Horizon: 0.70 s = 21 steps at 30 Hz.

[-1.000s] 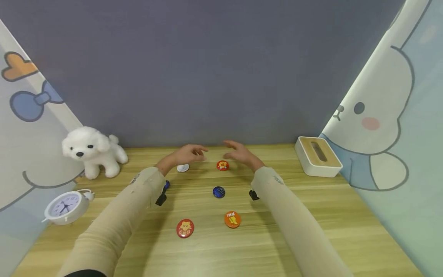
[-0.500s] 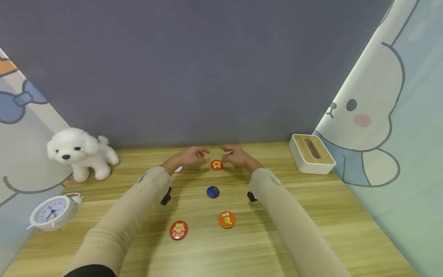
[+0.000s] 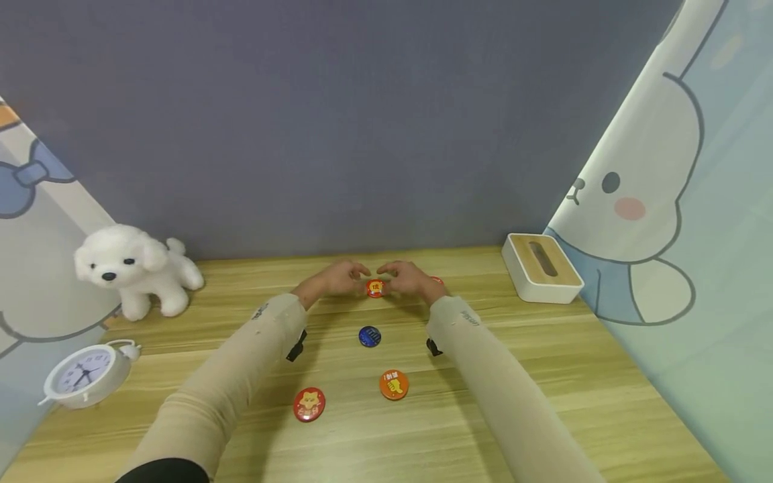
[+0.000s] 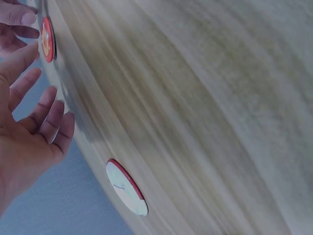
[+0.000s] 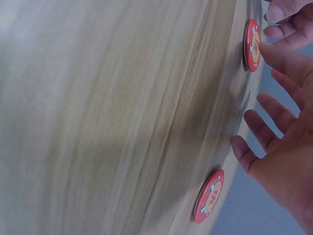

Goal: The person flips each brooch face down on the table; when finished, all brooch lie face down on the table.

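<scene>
Head view: the left hand (image 3: 343,276) and the right hand (image 3: 407,277) face each other just below the centre of the frame, fingers loosely bent and grasping nothing. Handling the red badge (image 3: 376,288) well probably calls for low, level fingertips meeting its rim from both sides together, with light, even pressure so the thin disc does not skid on the wooden table (image 3: 574,349). It lies flat between the two hands, close to their fingertips; whether any touch it, I cannot tell. A blue badge (image 3: 370,336) lies lower in the frame.
</scene>
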Each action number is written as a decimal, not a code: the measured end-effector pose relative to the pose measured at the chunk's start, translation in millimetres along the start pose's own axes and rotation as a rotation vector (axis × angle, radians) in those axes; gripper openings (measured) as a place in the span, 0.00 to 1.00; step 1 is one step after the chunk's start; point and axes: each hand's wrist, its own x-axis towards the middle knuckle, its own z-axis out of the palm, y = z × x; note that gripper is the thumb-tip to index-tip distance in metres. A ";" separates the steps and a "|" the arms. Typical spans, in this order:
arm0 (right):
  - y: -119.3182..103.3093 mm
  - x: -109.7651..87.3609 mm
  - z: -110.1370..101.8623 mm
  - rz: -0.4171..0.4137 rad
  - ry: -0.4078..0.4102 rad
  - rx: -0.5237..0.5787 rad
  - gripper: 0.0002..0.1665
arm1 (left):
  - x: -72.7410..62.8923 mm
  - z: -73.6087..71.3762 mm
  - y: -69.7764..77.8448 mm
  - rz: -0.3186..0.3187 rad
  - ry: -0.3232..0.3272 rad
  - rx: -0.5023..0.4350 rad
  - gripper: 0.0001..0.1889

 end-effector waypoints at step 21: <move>-1.7 2.0 4.5 0.034 0.005 -0.223 0.30 | 6.4 9.1 1.4 -0.009 0.050 0.173 0.22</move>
